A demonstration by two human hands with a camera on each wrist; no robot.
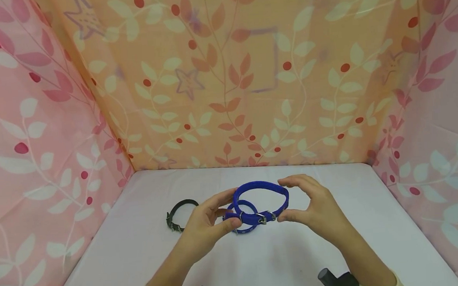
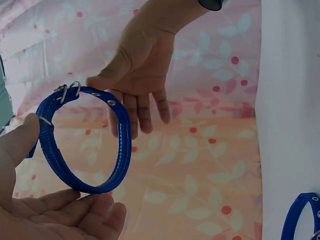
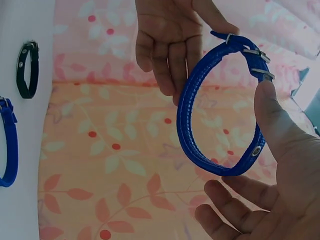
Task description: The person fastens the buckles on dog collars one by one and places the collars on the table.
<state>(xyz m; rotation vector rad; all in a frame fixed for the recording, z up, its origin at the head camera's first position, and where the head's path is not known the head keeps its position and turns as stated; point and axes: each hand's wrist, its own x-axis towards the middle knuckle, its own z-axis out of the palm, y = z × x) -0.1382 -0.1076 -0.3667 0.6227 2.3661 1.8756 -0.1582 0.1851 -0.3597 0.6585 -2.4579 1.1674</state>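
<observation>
A blue collar (image 1: 260,185), buckled into a loop, is held up between both hands over the white table. My left hand (image 1: 204,221) grips its left side, thumb near the strap end and fingers behind. On the other side, my right hand (image 1: 323,209) holds the loop between thumb and fingertips. The right wrist view shows the right thumb (image 3: 267,95) against the band beside the metal buckle (image 3: 257,54). Silver-rimmed holes show along the band in the left wrist view. Behind the held loop, a second blue collar (image 1: 247,230) lies on the table, partly hidden.
A black collar (image 1: 172,221) lies on the white table (image 1: 150,270) to the left, partly covered by the left hand. Leaf-patterned cloth stands around the table: orange cloth (image 1: 224,73) at the back, pink cloth (image 1: 30,172) at the sides.
</observation>
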